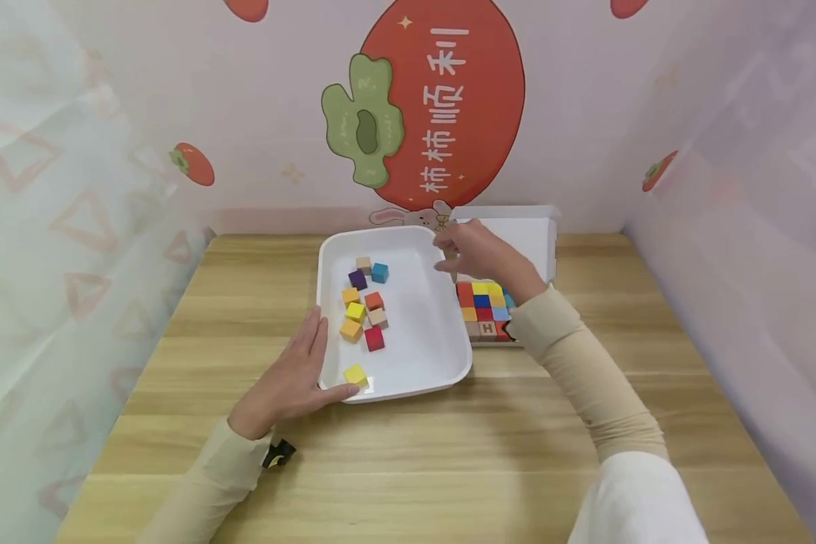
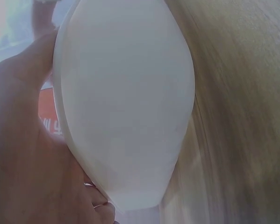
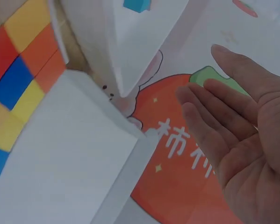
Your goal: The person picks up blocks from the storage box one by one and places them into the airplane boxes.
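My left hand [image 1: 292, 381] rests against the near left corner of a white plastic tray [image 1: 418, 317]. Its fingers lie along the left rim and its thumb stretches along the front rim, beside a yellow cube [image 1: 355, 375]. Loose wooden cubes in purple, teal [image 1: 379, 273], red [image 1: 375, 338], orange, yellow and plain wood lie in the tray's left half. My right hand [image 1: 483, 253] hovers above the gap between the tray and an open white box. In the right wrist view that hand [image 3: 242, 121] shows loosely extended fingers and an empty palm.
Right of the tray, the box holds packed coloured cubes [image 1: 481, 301], one marked H [image 1: 487, 329]; its lid [image 1: 533, 238] leans back. A printed wall [image 1: 272, 106] stands behind the wooden table [image 1: 408, 461], with sheets at both sides. A small black object [image 1: 279, 453] sits by my left cuff.
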The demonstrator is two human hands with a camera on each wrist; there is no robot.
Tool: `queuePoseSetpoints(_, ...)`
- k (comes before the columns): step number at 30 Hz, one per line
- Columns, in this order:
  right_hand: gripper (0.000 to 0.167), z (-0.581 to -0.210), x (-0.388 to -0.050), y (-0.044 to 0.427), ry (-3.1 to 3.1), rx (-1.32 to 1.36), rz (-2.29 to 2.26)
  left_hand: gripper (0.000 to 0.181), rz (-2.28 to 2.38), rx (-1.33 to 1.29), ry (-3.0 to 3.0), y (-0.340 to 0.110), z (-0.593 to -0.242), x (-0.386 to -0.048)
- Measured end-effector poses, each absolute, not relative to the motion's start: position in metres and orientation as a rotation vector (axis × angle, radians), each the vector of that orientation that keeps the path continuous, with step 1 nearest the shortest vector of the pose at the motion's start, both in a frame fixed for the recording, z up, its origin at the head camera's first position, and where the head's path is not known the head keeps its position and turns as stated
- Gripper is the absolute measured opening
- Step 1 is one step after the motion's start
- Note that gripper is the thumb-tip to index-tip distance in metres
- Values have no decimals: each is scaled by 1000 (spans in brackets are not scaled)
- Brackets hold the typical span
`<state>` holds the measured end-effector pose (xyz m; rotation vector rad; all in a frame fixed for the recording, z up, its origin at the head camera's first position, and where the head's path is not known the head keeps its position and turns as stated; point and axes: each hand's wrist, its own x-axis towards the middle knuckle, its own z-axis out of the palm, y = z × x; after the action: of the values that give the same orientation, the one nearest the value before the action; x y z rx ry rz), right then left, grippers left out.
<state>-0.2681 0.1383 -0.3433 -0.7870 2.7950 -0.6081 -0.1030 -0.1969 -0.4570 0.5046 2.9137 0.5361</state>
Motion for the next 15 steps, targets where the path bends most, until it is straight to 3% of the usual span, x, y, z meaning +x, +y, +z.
queuePoseSetpoints(15,45,-379,-307,58,2709,-740,-547,133,536,475,2896,-197,-458,-106)
